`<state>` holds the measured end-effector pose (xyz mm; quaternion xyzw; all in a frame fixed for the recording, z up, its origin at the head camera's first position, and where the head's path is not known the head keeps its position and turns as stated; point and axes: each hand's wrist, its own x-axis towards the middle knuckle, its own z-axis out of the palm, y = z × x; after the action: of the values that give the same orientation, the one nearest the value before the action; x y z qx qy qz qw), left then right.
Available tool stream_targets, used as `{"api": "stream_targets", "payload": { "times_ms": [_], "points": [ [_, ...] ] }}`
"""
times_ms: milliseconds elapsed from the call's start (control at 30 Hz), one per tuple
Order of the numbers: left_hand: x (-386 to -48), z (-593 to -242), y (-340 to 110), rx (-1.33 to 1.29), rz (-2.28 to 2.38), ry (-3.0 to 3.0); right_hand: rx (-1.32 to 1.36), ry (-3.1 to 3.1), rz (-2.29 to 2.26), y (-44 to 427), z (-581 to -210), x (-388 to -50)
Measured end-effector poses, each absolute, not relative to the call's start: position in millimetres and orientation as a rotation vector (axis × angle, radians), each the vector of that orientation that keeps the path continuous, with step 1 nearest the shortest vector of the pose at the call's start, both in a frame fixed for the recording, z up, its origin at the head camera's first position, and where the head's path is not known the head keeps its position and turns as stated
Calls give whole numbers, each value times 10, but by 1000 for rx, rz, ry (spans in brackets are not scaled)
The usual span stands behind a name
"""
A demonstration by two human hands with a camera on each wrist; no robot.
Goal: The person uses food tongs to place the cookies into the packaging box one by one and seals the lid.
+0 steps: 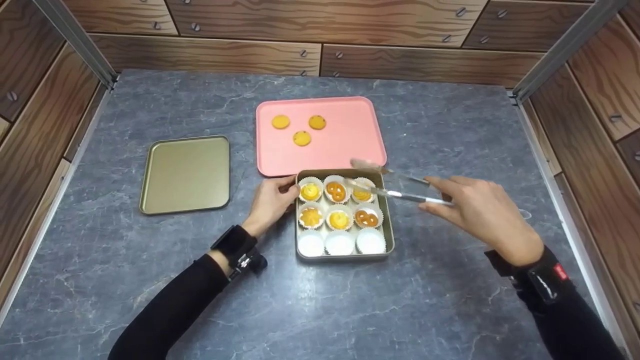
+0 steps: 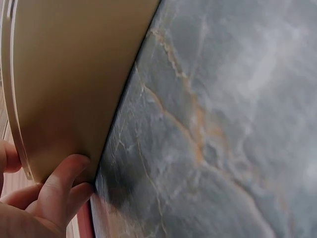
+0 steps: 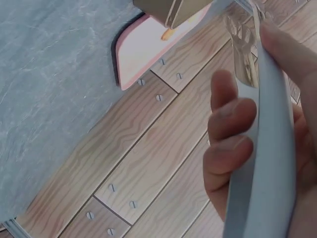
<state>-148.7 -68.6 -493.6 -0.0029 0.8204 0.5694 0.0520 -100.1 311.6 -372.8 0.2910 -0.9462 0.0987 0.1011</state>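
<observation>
A square tin holds paper cups in three rows; the back and middle rows carry yellow and brown pieces, while the front-row cups show only white. My left hand touches the tin's left wall near its back corner; in the left wrist view, fingers rest against the tin's side. With my right hand I grip metal tongs, their tips apart over the tin's back right corner. In the right wrist view, curled fingers hold the tongs' handle. Whether the tips touch anything I cannot tell.
Behind the tin lies a pink tray with three round yellow-orange pieces on its left half. A flat gold lid lies on the grey marbled table at the left. Wood-patterned walls border the table.
</observation>
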Motion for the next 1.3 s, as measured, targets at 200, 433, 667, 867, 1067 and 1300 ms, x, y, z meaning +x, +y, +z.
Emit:
{"api": "stream_targets", "payload": {
  "times_ms": [200, 433, 667, 867, 1067, 1300],
  "points": [
    [-1527, -4933, -702, -103, 1801, 2453, 795, -2752, 401, 3033, -3752, -1148],
    [-1572, -4924, -729, -150, 1829, 2397, 733, -2760, 442, 2888, -3822, -1391],
    [-1647, -4944, -740, -98, 1802, 2476, 672, -2813, 480, 2694, -3933, -1719],
    [-1699, -4921, -721, -124, 1835, 2418, 632, -2890, 526, 2538, -4026, -1993],
    [-1736, -4924, -712, -85, 1822, 2453, 607, -2961, 494, 2376, -4108, -2207],
    [-1736, -4939, -728, -27, 1808, 2453, 592, -3037, 429, 2203, -4181, -2386]
  ]
}}
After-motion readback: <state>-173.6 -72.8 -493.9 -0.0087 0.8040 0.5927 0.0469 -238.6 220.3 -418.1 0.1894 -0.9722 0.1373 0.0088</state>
